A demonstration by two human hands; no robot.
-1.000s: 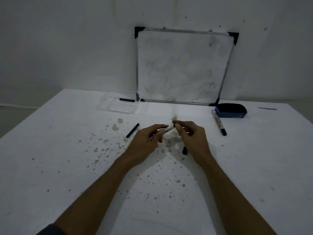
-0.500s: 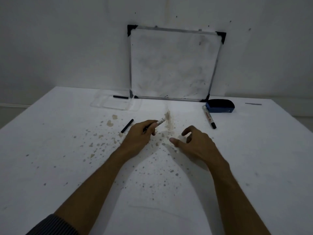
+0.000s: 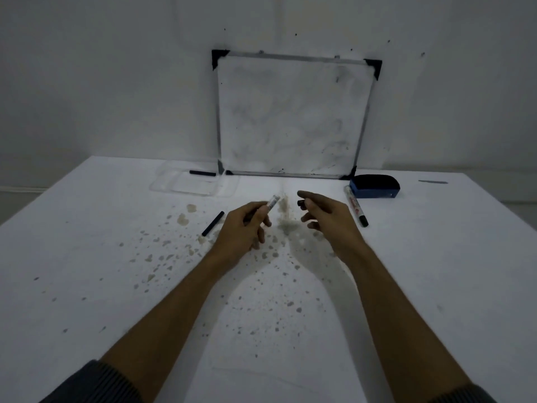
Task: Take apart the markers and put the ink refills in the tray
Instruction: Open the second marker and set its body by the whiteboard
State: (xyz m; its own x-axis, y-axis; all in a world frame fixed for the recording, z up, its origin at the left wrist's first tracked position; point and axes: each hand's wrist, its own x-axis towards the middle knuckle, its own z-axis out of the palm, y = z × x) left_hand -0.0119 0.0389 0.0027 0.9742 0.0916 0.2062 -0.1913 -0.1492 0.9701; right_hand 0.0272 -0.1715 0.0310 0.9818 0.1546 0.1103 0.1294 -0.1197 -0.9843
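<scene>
My left hand (image 3: 247, 225) grips a white marker barrel (image 3: 273, 201), whose end sticks out up and to the right past my fingers. Just to its right, my right hand (image 3: 328, 216) pinches a small black marker piece (image 3: 300, 202) between thumb and forefinger, a short gap from the barrel's end. A clear plastic tray (image 3: 174, 186) lies at the back left, with one black ink refill (image 3: 202, 173) at its far edge. A second black refill (image 3: 213, 223) lies on the table left of my left hand. A whole marker (image 3: 356, 209) lies to the right of my right hand.
A framed whiteboard (image 3: 293, 117) leans on the wall behind the table. A dark blue eraser (image 3: 374, 186) sits at its right foot, beside the whole marker. The white table (image 3: 436, 271) is speckled with brownish stains around my hands.
My right hand let go of the marker, dropped to the table where a small black piece lay, and is now raised with that piece. My left hand kept the barrel.
</scene>
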